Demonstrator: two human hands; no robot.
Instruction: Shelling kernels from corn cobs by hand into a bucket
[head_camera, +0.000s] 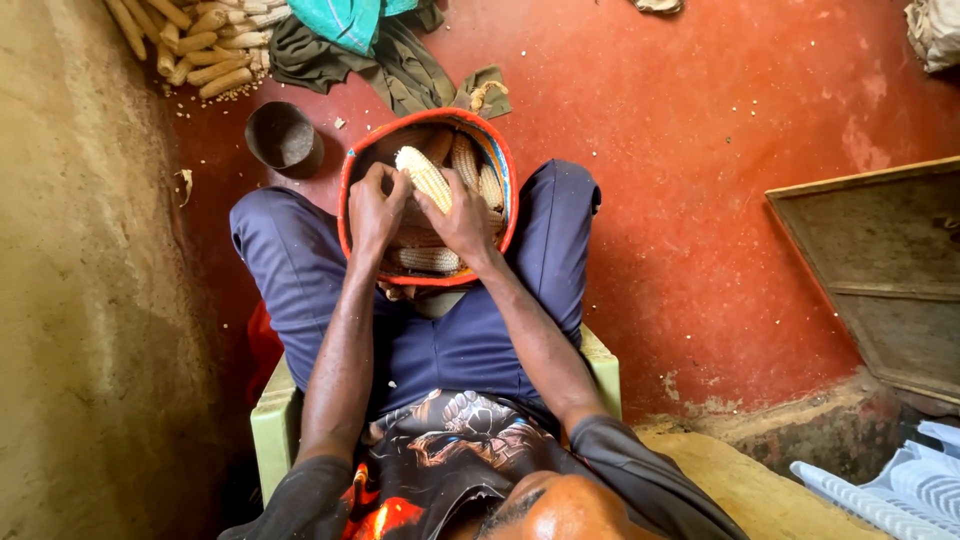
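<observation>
Corn cob (424, 176) sits gripped between both my hands over the red-rimmed basket (345, 200) on my lap, at twelve o'clock from my chest. My left hand (374, 208) wraps the cob's lower end; my right hand (460, 215) clasps its side, thumb pressed to the kernels. More cobs (470, 165) lie in the basket beneath. I judge I am in the middle of shelling; the next move calls for firm thumb pressure along a row. A dark bowl (284, 137) stands at eleven o'clock, a heap of cobs (200, 50) beyond it.
</observation>
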